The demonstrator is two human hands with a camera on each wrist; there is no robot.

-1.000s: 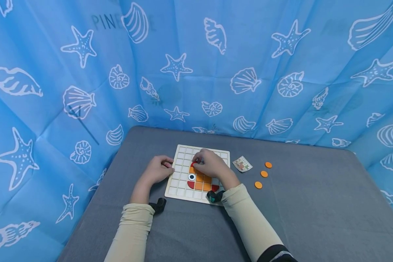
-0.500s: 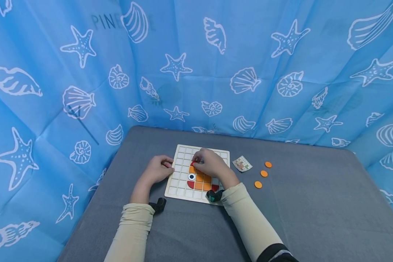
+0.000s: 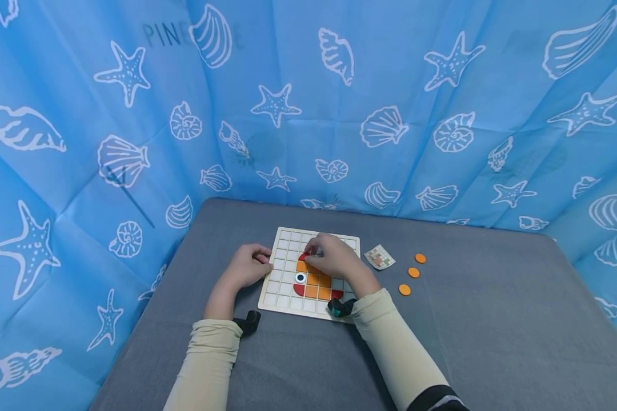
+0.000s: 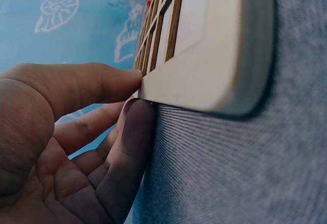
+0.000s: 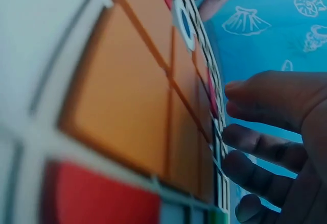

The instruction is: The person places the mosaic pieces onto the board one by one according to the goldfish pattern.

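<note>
A square white grid board (image 3: pixel 283 304) lies on the table, with orange tiles (image 3: pixel 312 279), red rounded tiles and one eye tile (image 3: pixel 300 278) set in its cells. My left hand (image 3: pixel 244 266) holds the board's left edge; in the left wrist view its thumb (image 4: pixel 110 81) lies at the top edge with a finger below. My right hand (image 3: pixel 333 255) is over the upper middle of the board, fingertips close by a red tile (image 3: pixel 303 257). In the right wrist view its fingers (image 5: pixel 260 142) are loosely bent, with nothing visible between them.
Right of the board lies a small pattern card (image 3: pixel 380 257). Beyond it, three orange discs (image 3: pixel 413 273) lie in a slanting row on the grey table (image 3: pixel 493 319). A blue curtain (image 3: pixel 308 142) with white shells hangs behind and to the left.
My right hand has shifted slightly right and back from the red tile, which shows more now. My left hand stays at the board's edge.
</note>
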